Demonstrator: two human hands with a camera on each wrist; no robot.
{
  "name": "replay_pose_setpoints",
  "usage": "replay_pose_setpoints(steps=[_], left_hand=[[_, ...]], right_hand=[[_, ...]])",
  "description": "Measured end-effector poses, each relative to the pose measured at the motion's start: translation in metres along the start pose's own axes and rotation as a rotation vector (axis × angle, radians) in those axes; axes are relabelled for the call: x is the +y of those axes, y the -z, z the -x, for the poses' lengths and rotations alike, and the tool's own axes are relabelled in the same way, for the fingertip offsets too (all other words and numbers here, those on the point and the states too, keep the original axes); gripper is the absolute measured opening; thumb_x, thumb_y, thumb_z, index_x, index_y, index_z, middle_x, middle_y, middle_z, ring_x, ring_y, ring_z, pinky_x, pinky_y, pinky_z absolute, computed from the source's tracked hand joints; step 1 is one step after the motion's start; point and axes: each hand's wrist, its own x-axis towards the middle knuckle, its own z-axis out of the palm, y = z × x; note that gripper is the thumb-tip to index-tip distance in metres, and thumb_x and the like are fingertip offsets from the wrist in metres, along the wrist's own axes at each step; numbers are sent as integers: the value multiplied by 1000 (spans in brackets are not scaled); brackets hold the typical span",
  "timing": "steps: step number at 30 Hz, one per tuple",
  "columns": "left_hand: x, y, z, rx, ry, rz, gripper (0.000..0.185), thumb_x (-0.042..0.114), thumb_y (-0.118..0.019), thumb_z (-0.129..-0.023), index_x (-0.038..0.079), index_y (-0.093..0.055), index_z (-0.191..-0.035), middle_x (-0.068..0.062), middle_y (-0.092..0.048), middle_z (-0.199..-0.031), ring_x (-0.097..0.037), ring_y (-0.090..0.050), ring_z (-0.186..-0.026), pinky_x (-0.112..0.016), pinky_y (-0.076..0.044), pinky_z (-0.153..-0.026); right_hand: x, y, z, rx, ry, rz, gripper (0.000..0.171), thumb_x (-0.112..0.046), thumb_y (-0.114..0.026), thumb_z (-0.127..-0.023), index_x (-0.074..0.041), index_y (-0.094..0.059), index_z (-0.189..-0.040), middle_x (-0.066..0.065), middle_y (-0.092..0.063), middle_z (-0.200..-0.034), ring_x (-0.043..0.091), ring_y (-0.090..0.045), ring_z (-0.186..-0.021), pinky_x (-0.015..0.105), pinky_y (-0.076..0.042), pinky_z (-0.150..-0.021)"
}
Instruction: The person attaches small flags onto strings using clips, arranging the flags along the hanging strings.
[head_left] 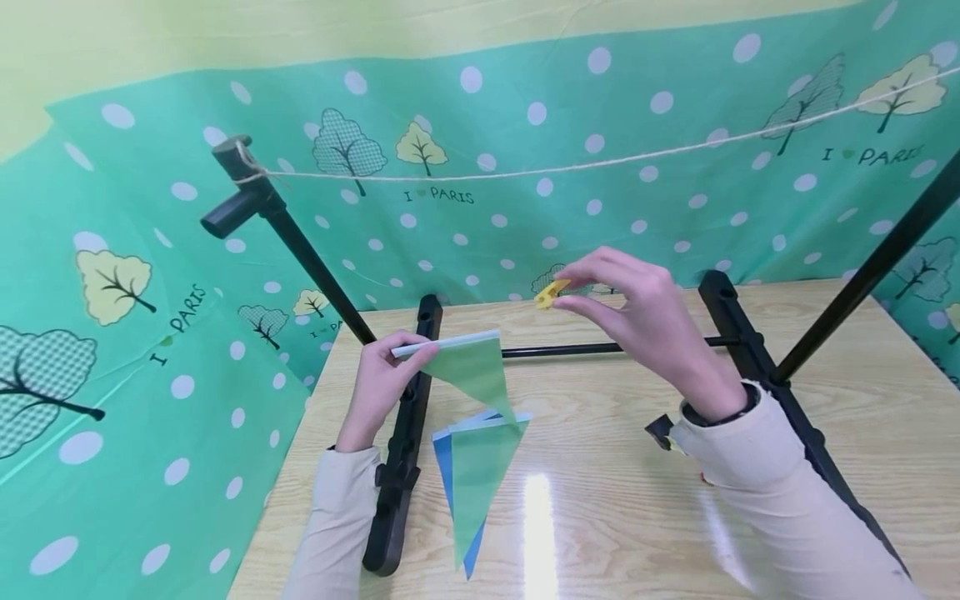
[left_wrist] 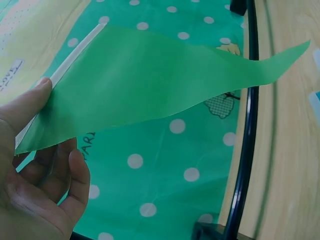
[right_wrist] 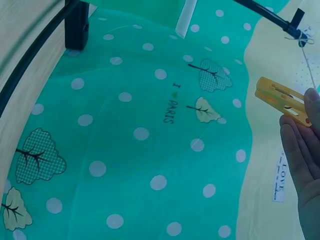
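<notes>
Thin white string [head_left: 480, 177] runs rightward from left black tubular pole [head_left: 315, 262], before green polka-dot cloth backdrop [head_left: 525, 146]. Below string: left hand [head_left: 378, 379] with green triangular pennant [head_left: 474, 367]; rightward, right hand [head_left: 641, 312] with yellow plastic clothespin [head_left: 551, 293]. On wood-grain table [head_left: 607, 517]: green-and-blue triangular pennant stack [head_left: 482, 467], right of left black bar-shaped foot [head_left: 390, 525].

the clip [head_left: 551, 293] looks like smooth plastic with a soft shine, while the held flag [head_left: 468, 367] is thin, smooth and matt, paper or cloth being hard to tell, with a flat, matt strip [head_left: 465, 340] on its edge. the string [head_left: 480, 177] looks like matt fibre, the 2 sleeves [head_left: 337, 508] are soft, matt cloth, and the backdrop [head_left: 450, 279] is thin printed cloth, lightly creased. the table [head_left: 600, 500] is smooth, wood-grained and glossy enough to mirror a bright streak, the bar [head_left: 566, 351] is smooth and glossy, metal or plastic, and the 2 feet [head_left: 393, 525] look like duller plastic.
</notes>
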Motion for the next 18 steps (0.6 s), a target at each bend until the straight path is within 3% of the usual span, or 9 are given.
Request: replay_pose_setpoints(steps=[5,11,18], left_hand=[[8,1,-4,16,-13,9,23,25,-74,-92,3,-73,-99,-5,-69,-93,-19,-59,-78,-23,-44,-65],[18,0,-8,24,-33,9,23,25,-73,-92,3,-74,-99,-5,-67,-93,-24,-50,-70,-26,-31,-53],[27,1,-12,16,-70,28,23,22,-73,-92,1,-73,-100,-4,-67,-97,-17,-58,-77,-22,-46,-66]], right_hand=[[-9,-1,-11,2,47,-4,25,1,-83,-75,-3,-74,-99,3,-72,-94,12,-67,-87,15,-50,-83],[-14,-3,-23,18,113,-20,25,0,-84,-74,-1,-74,-98,6,-72,-92,14,-68,-85,16,-51,-82],[-23,-2,-39,19,160,-9,24,-4,-84,-75,-1,-74,-97,7,-73,-93,12,-68,-87,17,-51,-82]])
